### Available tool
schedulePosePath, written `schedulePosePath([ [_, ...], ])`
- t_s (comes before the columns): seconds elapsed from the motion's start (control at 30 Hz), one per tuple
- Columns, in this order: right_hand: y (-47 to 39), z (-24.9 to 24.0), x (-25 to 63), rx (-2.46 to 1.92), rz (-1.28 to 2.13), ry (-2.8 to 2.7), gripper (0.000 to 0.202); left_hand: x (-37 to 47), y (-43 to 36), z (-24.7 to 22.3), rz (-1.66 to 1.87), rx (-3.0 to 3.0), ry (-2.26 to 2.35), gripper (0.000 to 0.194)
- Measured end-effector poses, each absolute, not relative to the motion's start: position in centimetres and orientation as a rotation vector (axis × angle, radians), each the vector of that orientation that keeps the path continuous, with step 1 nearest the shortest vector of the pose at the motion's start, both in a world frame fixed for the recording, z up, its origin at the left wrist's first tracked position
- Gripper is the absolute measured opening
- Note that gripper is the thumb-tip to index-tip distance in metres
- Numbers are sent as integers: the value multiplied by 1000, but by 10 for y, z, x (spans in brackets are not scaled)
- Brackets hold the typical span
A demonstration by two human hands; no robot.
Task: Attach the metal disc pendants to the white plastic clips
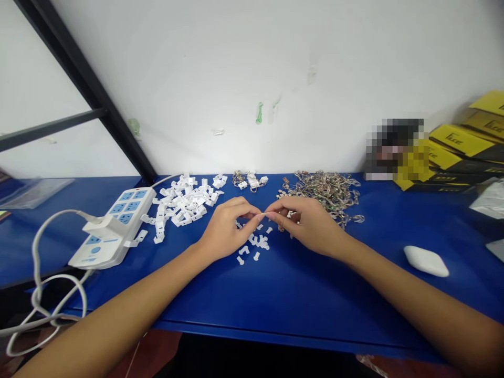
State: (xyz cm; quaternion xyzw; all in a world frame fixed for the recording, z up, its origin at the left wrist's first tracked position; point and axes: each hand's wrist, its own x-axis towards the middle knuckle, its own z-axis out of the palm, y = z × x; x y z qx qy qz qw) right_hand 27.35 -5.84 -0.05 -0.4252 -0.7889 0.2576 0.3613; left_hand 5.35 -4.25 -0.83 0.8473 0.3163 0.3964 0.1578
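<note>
Far left of the grip, on a glossy blue tabletop (299, 299): a white plastic power strip with blue socket faces (125, 219), small blue markings too blurred to read. Next, left of and beyond the grip: a heap of white angular plastic brackets (189, 202). Then the left hand (228, 228), thumb and finger pinched tip to tip with those of the right hand (311, 223), seemingly clamped together on a tiny pale piece (265, 213). Nearly all hidden by fingertips; long axis impossible to tell. Just on the near side of the grip, slightly left: loose flat white tabs (260, 241), lying at mixed angles, nearer the left hand. Beyond the right hand, and nearer to it: a tangled heap of brownish metallic pieces (328, 191). Far right: a rounded white case (426, 261), and stacked yellow-and-black boxes (452, 140), dark lettering beginning with "F", perhaps "Face".
</note>
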Motion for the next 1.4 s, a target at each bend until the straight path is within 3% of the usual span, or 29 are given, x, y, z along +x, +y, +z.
schedulePosePath([
  [0.63,-57,-5,279,-1037,488,-2068,16,47,-22,13,861,2557,798,19],
  [0.83,-54,-8,284,-1108,405,-2039,16,43,39,5,847,2724,1489,16],
  [1.03,-50,-8,287,-1108,393,-2040,16,60,65,-8,654,2764,1685,34],
  [1.4,-55,-4,285,-1077,333,-2081,14,45,62,8,741,2788,1668,11],
])
